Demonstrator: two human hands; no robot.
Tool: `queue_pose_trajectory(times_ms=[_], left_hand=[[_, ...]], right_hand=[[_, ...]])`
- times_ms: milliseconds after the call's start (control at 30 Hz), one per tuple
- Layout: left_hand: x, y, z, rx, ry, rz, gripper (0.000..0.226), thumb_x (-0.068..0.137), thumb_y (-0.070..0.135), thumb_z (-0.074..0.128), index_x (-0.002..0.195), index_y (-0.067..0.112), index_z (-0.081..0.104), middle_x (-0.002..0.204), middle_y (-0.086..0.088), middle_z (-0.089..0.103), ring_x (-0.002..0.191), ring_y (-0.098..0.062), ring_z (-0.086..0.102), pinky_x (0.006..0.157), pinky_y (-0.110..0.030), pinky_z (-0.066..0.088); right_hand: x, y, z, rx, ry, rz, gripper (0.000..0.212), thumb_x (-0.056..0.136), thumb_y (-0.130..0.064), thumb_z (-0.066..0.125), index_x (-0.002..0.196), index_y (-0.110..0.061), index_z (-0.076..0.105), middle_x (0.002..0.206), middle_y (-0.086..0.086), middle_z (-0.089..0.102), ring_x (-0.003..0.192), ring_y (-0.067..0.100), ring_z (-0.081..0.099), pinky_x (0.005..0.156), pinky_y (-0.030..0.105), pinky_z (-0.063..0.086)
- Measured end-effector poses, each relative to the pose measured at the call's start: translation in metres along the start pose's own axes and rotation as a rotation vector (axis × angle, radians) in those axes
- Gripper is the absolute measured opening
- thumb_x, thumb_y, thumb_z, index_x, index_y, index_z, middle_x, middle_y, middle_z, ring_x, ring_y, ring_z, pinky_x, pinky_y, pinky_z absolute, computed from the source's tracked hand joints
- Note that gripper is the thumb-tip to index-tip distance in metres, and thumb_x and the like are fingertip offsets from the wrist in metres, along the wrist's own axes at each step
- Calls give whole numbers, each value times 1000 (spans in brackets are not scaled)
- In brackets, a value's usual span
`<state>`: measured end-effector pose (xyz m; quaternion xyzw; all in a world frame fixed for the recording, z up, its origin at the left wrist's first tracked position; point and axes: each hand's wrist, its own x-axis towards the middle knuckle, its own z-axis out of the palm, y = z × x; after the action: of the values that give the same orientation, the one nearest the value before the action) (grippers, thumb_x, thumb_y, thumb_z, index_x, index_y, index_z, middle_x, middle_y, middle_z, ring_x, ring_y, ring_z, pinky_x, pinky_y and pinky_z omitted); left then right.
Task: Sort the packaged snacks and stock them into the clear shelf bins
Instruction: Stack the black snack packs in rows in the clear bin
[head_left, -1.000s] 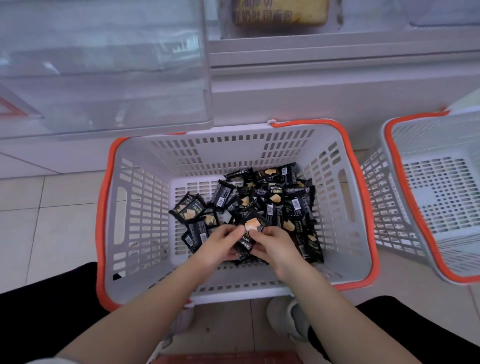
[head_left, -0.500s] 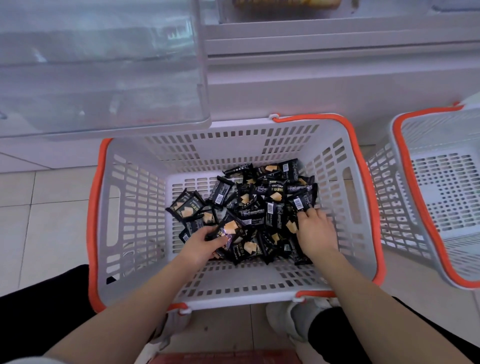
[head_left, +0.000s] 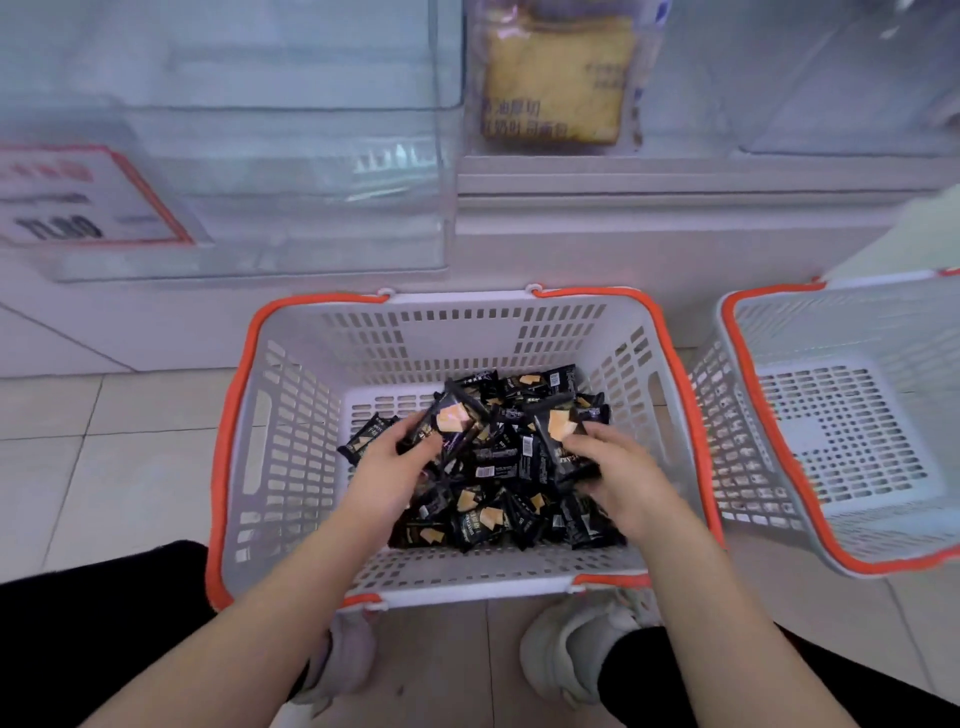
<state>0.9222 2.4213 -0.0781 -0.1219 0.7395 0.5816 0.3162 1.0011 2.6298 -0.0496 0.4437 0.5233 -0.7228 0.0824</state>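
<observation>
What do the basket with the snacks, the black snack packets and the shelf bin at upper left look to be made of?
Basket: moulded plastic, matte grey-white with an orange rim; slotted walls suggest this.
Black snack packets: thin film wrappers, probably plastic or foil laminate, slightly glossy and crinkled.
Shelf bin: clear rigid plastic, likely acrylic; see-through, with glare on the front.

"11.90" on price sign (head_left: 78, 200)
</observation>
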Motion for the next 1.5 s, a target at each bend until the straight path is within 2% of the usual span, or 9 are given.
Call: queue_pose_trajectory(times_ms=[233,367,633,833,1033,1100,1167,1300,1500], left_hand=[[-63,53,-8,-163,-63,355,37,89,21,58,97,57,62,105,22,68,98,0,63,85,-26,48],[-98,63,-15,-144,-89,502,42,92,22,54,100,63,58,110,28,64,105,7,58,88,-18,46],[-150,84,-38,66,-142,805,32,94,27,46,118,50,47,116,36,56,113,14,48,89,-4,36],[-170,117,-69,183,36,941,47,83,25,64,111,58,45,104,38,58,100,17,53,77,-1,41],[-173,169,-123,479,133,1072,51,69,20,73,106,40,45,97,30,53,94,23,49,77,6,33],[-173,187,-140,649,119,1138,48,67,23,72,112,27,55,97,23,56,93,10,54,79,4,32],[-172,204,-155,767,82,1199,53,66,25,67,117,17,58,102,14,60,97,3,54,82,0,35],[-164,230,-180,850,51,1274,50,65,26,64,114,18,58,104,5,62,96,0,54,86,-15,41],[-142,257,-215,532,147,1240,47,66,23,66,107,36,47,102,25,55,94,19,51,83,0,35]], right_hand=[[-76,-29,68,511,-350,-122,17,91,-15,50,96,-12,66,93,5,72,86,17,66,82,36,49],[-108,-29,93,585,-321,-149,13,87,-14,55,93,-12,67,84,3,73,69,11,69,56,23,54],[-156,-21,139,261,-115,-353,29,94,-41,50,120,-33,42,112,-3,62,103,12,59,87,35,46],[-179,-43,152,408,-370,-447,47,90,-27,56,128,-45,34,111,-5,69,104,12,64,92,36,48],[-192,-102,141,-417,-101,-1141,96,74,-16,77,129,-52,7,147,-14,18,131,3,29,109,22,26],[-197,-124,143,-805,-48,-1453,88,73,-22,78,134,-45,19,151,-11,11,140,4,12,114,16,11],[-199,-141,152,-1170,-41,-1645,70,76,-27,75,136,-26,40,150,-1,26,140,16,21,115,28,19],[-199,-166,185,-1396,-224,-1589,58,87,-32,62,139,-19,38,133,-2,50,122,15,44,99,17,30],[-194,-213,244,-1285,-345,-1478,62,80,-33,68,135,-22,41,126,-6,58,110,10,54,92,23,40]])
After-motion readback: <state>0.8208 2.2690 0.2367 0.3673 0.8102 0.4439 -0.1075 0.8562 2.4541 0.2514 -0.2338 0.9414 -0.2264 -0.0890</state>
